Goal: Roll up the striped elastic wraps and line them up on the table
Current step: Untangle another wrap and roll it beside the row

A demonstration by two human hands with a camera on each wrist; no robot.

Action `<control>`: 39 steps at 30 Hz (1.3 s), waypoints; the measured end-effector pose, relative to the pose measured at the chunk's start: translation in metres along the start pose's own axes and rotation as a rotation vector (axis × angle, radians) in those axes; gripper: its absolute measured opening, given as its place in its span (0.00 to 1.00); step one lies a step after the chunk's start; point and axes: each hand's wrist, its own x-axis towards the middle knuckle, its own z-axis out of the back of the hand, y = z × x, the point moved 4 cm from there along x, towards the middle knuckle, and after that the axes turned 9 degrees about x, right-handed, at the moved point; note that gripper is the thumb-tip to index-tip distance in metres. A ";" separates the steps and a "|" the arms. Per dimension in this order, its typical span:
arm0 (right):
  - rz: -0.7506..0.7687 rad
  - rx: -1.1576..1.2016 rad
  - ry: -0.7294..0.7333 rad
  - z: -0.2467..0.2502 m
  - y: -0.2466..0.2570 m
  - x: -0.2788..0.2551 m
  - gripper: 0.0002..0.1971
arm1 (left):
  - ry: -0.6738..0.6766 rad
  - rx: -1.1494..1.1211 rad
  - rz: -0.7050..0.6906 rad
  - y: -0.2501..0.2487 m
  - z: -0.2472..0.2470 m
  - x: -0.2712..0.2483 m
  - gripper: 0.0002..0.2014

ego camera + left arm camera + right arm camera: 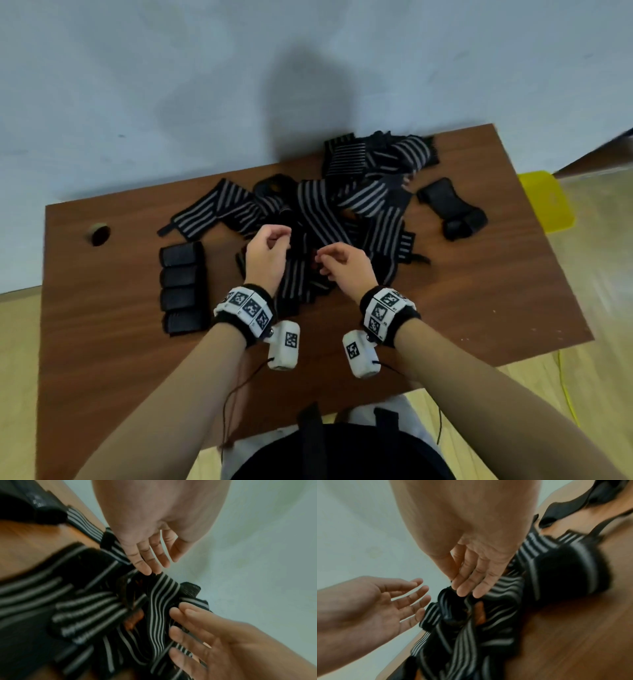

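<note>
A tangled pile of black wraps with grey stripes [342,212] lies across the middle of the brown table [479,291]. Several rolled-up wraps [183,291] stand in a row near the table's left side. My left hand [279,238] and right hand [325,262] hover side by side over the near part of the pile and hold nothing. In the left wrist view the left hand [150,563] has relaxed, nearly straight fingers just above a striped wrap [163,601]. In the right wrist view the right hand's fingertips [464,591] are at the edge of a wrap [471,622]; contact is unclear.
A plain black padded piece [452,209] lies right of the pile. A round cable hole [99,234] is in the table's left part. A yellow object [544,202] sits beyond the right edge. A pale wall rises behind the table.
</note>
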 end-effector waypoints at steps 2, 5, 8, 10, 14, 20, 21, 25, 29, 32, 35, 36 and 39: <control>-0.001 -0.025 -0.025 0.049 -0.007 -0.001 0.09 | 0.010 -0.007 0.064 -0.008 -0.033 -0.003 0.08; 0.006 -0.059 -0.100 0.114 -0.016 0.006 0.09 | 0.036 -0.022 0.101 -0.023 -0.079 -0.004 0.07; 0.027 -0.060 -0.179 0.167 -0.017 0.025 0.08 | 0.018 -0.051 0.048 -0.053 -0.114 0.006 0.08; 0.047 -0.103 -0.237 0.196 -0.017 0.036 0.06 | 0.023 -0.045 0.008 -0.072 -0.131 0.012 0.10; -0.024 -0.428 -0.351 0.256 -0.022 0.068 0.22 | 0.094 -0.004 -0.081 -0.110 -0.150 0.027 0.09; -0.294 -0.945 -0.426 0.299 -0.041 0.099 0.55 | 0.007 0.045 -0.116 -0.125 -0.134 0.068 0.09; -0.295 -0.945 -0.436 0.304 -0.044 0.103 0.57 | -0.006 0.047 -0.098 -0.123 -0.129 0.072 0.09; -0.352 -0.976 -0.377 0.319 -0.052 0.121 0.61 | 0.009 0.059 -0.046 -0.115 -0.125 0.071 0.10; -0.333 -1.041 -0.246 0.321 -0.045 0.129 0.49 | 0.005 0.069 -0.047 -0.107 -0.133 0.060 0.10; -0.146 -1.098 -0.261 0.314 -0.033 0.122 0.22 | -0.078 0.129 -0.174 -0.117 -0.144 0.047 0.09; -0.066 -0.692 -0.332 0.299 -0.017 0.105 0.15 | -0.016 0.093 -0.284 -0.131 -0.160 0.032 0.08; -0.026 -0.448 -0.368 0.291 -0.007 0.095 0.15 | 0.049 0.086 -0.299 -0.134 -0.166 0.028 0.07; 0.225 0.058 -0.369 0.262 0.039 0.066 0.23 | 0.345 0.154 -0.299 -0.135 -0.188 0.020 0.27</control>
